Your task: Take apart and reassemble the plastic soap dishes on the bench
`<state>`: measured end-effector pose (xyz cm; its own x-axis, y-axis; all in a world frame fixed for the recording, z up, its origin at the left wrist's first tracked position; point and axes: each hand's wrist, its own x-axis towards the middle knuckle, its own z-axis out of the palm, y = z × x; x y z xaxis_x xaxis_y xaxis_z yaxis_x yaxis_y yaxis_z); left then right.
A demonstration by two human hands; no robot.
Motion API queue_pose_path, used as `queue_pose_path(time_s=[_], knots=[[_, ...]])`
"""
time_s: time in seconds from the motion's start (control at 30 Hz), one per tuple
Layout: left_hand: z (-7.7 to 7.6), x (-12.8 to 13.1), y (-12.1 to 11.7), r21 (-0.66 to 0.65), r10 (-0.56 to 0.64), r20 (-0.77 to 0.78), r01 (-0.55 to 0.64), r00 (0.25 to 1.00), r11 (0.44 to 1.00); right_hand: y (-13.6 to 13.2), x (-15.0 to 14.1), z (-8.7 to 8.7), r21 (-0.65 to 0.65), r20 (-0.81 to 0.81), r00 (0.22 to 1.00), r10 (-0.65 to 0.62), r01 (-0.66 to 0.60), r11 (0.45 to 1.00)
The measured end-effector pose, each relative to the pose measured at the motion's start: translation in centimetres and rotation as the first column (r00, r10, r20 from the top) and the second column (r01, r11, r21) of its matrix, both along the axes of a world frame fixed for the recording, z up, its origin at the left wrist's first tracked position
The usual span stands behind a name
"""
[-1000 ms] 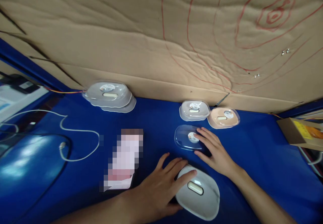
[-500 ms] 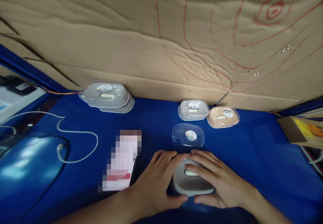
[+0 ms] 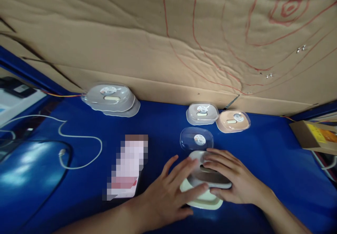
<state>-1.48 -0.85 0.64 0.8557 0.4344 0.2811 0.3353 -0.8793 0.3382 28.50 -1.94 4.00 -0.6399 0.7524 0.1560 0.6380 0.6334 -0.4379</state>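
My right hand (image 3: 237,177) grips a grey rounded tray (image 3: 193,177) by its right side, fingers over the top and thumb under the near rim. The grey tray is lifted and tilted above a pale green rounded tray (image 3: 207,203), which shows below its near and left edges. My left hand (image 3: 176,188) is open with spread fingers at the left side of both trays; whether its fingertips touch them I cannot tell. Just beyond lies a clear plastic lid (image 3: 188,139) with a round label.
Along the cardboard wall (image 3: 118,51) stand a lidded grey box (image 3: 195,118), a lidded peach box (image 3: 223,121) and stacked grey boxes (image 3: 121,104). A phone (image 3: 129,167) with a blurred screen lies left of my hands. A white cable (image 3: 84,136) curls farther left; a carton (image 3: 310,135) stands right.
The grey tray has been raised and shifted right and away in my right hand, uncovering the pale green tray. My left hand has let go of it and spread its fingers.
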Motion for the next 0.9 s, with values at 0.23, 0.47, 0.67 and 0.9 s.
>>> queue_pose_path(time_s=[0.23, 0.47, 0.67, 0.9], knots=[[1.5, 0.0, -0.5, 0.206, -0.203, -0.061, 0.212, 0.977, 0.955, 0.3, -0.6, -0.7, 0.119, 0.011, 1.000, 0.000, -0.001, 0.993], [2.7, 0.2, -0.9, 0.123, -0.322, -0.045, 0.326, 0.946, 0.938, 0.2, -1.4, -2.2, 0.103, 0.030, 0.999, 0.035, -0.038, 0.994], [2.1, 0.2, -0.5, 0.140, -0.321, -0.003, 0.318, 0.947, 0.938, 0.3, -1.6, -2.4, 0.113, 0.021, 0.999, 0.048, -0.051, 0.992], [2.6, 0.3, -0.5, 0.106, -0.376, -0.037, 0.377, 0.926, 0.920, 0.1, -1.9, -2.8, 0.115, 0.037, 0.998, 0.051, -0.055, 0.992]])
